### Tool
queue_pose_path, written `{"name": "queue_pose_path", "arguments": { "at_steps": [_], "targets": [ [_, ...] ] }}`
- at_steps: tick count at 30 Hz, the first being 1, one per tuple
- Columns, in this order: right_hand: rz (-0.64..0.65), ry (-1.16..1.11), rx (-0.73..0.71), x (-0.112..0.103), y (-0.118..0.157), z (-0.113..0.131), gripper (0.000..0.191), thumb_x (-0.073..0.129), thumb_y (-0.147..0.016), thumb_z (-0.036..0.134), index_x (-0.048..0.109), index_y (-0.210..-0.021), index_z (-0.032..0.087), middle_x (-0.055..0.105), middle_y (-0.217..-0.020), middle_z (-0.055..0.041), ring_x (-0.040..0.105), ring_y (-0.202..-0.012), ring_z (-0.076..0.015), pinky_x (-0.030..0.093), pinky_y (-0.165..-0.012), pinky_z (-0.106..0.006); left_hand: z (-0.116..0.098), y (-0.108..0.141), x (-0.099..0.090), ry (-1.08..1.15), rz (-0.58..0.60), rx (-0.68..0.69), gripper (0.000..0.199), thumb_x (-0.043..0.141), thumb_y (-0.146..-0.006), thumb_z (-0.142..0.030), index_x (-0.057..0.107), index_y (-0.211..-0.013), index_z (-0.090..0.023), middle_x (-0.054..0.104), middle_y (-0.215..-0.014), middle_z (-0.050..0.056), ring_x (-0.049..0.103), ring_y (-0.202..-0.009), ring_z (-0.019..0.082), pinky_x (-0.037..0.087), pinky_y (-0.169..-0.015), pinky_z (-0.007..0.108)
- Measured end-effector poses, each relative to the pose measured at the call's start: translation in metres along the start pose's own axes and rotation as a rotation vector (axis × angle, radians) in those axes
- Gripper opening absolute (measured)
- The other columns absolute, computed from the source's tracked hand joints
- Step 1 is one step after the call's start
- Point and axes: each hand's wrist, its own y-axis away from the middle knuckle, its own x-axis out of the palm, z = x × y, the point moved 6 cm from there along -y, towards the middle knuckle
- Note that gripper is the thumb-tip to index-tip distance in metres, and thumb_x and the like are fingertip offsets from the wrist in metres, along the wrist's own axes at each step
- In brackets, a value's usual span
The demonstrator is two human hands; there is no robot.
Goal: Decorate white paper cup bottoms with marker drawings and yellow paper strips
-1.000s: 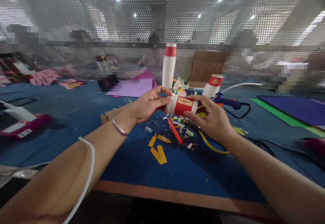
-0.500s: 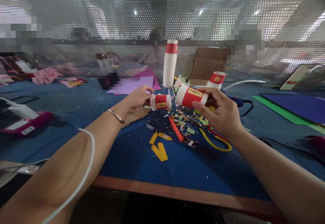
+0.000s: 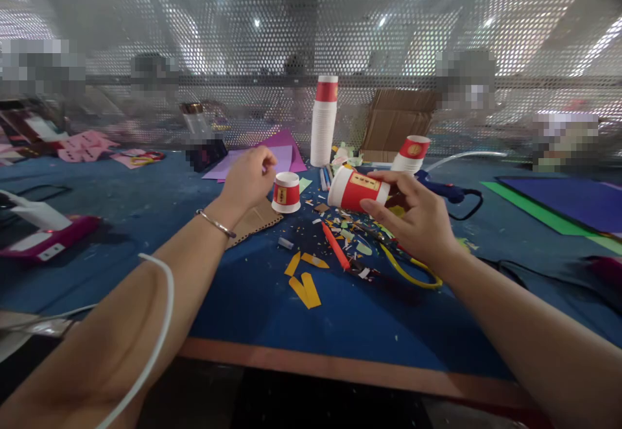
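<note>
My right hand [image 3: 413, 215] grips a red and white paper cup [image 3: 359, 189], thumb in front and fingers over the top. The cup lies tilted on its side in the air, its white end pointing left. To its left a smaller-looking red and white paper cup [image 3: 286, 192] stands on the table, beside a piece of brown corrugated cardboard [image 3: 257, 221]. My left hand [image 3: 250, 176] is just left of that standing cup and apart from it, its fingers loosely bent and holding nothing.
A tall stack of paper cups [image 3: 323, 124] and a shorter stack [image 3: 411, 153] stand behind. Paper scraps, an orange-red pen [image 3: 335, 245], yellow-handled scissors [image 3: 408, 273] and yellow strips [image 3: 306, 291] litter the middle. A blue glue gun [image 3: 442, 189] lies right, a power strip [image 3: 53, 238] left.
My left hand has let go of the smaller-looking cup, which now stands on the table, and has drawn slightly up and left. My right hand has moved slightly left and down with its cup.
</note>
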Motion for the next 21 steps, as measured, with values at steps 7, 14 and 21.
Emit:
{"name": "queue_pose_path", "arguments": {
  "at_steps": [7, 14, 21],
  "targets": [
    [0.086, -0.078, -0.013, 0.006, 0.004, 0.010, 0.040, 0.068, -0.087, 0.042, 0.061, -0.120, 0.021, 0.070, -0.117, -0.0108, 0.070, -0.094, -0.0243, 0.057, -0.075, -0.037, -0.071, 0.047, 0.036, 0.829, 0.513, 0.014, 0.043, 0.065, -0.087, -0.047, 0.056, -0.117, -0.018, 0.066, -0.105, 0.011, 0.065, -0.087, 0.020, 0.053, -0.063, 0.029],
    [0.131, -0.036, -0.016, 0.005, 0.002, 0.013, 0.052, 0.071, -0.082, 0.046, 0.054, -0.123, 0.019, 0.069, -0.107, -0.0108, 0.068, -0.083, -0.0219, 0.057, -0.070, -0.035, -0.065, 0.039, 0.035, 1.182, 0.369, -0.175, 0.037, 0.075, -0.079, -0.027, 0.052, -0.108, -0.021, 0.067, -0.094, 0.003, 0.064, -0.076, 0.015, 0.053, -0.061, 0.027],
    [0.815, 0.151, -0.074, 0.028, 0.021, 0.020, 0.026, 0.069, -0.084, 0.039, 0.058, -0.069, 0.021, 0.063, -0.066, -0.0005, 0.054, -0.057, -0.0144, 0.038, -0.052, -0.026, -0.054, 0.035, 0.032, 1.186, 0.227, -0.242, 0.037, 0.074, -0.077, -0.032, 0.049, -0.101, -0.022, 0.065, -0.086, 0.003, 0.064, -0.075, 0.017, 0.052, -0.058, 0.028]
  ]
}}
